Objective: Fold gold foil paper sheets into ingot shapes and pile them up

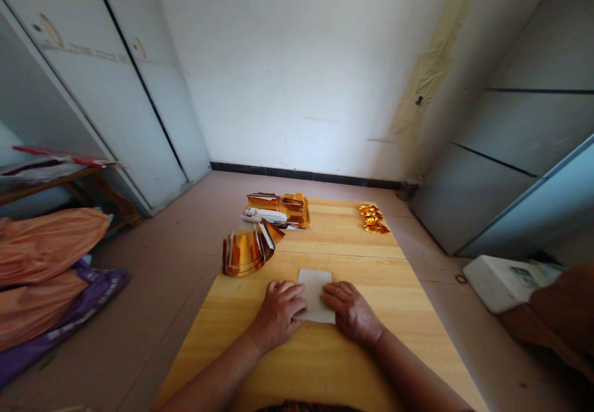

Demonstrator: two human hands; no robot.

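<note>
A small pale grey-white rectangular sheet of paper [316, 297] lies on the wooden table [371, 365] in front of me. Its left edge is in my left hand [278, 313], whose fingers are bent over it with the thumb close below. At the opposite edge, my right hand [352, 312] holds the paper with its fingers together on top. The fingertips partly cover both sides of the sheet.
Beyond my left hand stand a fanned stack of gold foil papers [248, 251] and another gold and white stack [297, 211]. Several folded gold foil pieces [374, 219] lie at the far right. A white box [492, 282] sits on the floor, right.
</note>
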